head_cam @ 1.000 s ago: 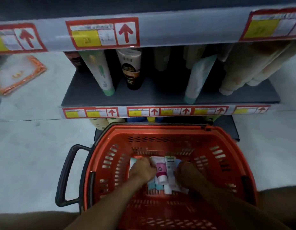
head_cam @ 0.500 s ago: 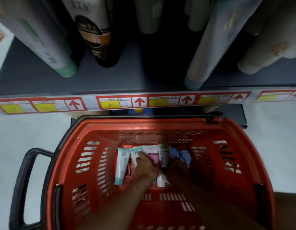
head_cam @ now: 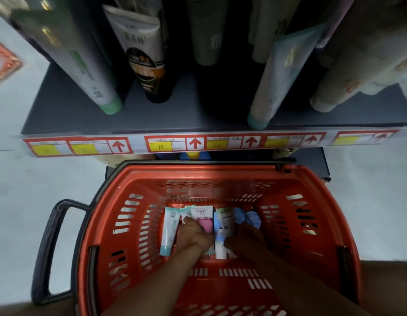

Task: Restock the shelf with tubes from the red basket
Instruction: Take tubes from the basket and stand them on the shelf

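Both forearms reach down into the red basket (head_cam: 296,224). Left hand (head_cam: 193,236) lies on the tube pile, fingers curled over the pink-and-white tube (head_cam: 203,218); whether it pinches the tube or only presses it, cannot tell. Right hand (head_cam: 248,236) sits just beside it, in shadow, touching the white tube (head_cam: 223,231); finger state cannot tell.

Just left of the left hand: a teal tube (head_cam: 169,231), flat on the basket floor, apart from the fingers. Beyond the right hand's fingertips: blue tubes (head_cam: 248,218).

Further out past both hands: the shelf (head_cam: 186,103), price strip (head_cam: 198,143) on its front edge, tall tubes leaning on it, with a bare gap straight ahead.

Risks, as judged: the tubes overlap, so lifting one may drag or spill its neighbours. A loose hold on slick plastic may slip. Placing a tube may topple the leaning green-capped tube (head_cam: 84,65).
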The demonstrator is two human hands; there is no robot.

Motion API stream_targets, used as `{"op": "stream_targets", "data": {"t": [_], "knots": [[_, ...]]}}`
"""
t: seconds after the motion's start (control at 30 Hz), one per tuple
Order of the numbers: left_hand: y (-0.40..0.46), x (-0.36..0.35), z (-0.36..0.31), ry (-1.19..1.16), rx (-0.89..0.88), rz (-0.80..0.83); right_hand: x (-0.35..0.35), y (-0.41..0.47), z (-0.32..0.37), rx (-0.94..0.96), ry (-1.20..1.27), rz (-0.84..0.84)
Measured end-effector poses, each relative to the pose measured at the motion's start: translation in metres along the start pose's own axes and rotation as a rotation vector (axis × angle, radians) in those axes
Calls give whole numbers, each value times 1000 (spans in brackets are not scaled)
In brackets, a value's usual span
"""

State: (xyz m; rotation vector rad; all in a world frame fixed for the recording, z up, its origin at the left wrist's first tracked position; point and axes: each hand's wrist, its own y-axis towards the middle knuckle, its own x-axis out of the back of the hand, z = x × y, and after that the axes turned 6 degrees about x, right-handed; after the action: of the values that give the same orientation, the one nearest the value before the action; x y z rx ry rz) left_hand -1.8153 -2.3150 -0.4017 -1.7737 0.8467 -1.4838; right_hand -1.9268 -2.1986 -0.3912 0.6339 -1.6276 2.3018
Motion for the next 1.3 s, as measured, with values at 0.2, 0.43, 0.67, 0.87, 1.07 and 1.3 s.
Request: {"op": "stream_targets", "data": {"t": [0.2,0.43,0.67,0.87,1.07,1.3], "knots": [[-35,20,3,-87,-75,-53,13,-38,4,150,26,-137],[-86,38,4,-183,-194,-162,36,-86,9,206,30,-292],[-133,62,5,-327,-365,-278,62,-132,20,333,-44,-435],[-169,82,4,-436,-542,-407,82,-167,26,476,-22,-573],[-205,112,-1,-480,-679,-542,105,-201,36,600,96,-724],[-257,154,-18,-552,-871,-654,134,-246,57,763,191,-910]]}}
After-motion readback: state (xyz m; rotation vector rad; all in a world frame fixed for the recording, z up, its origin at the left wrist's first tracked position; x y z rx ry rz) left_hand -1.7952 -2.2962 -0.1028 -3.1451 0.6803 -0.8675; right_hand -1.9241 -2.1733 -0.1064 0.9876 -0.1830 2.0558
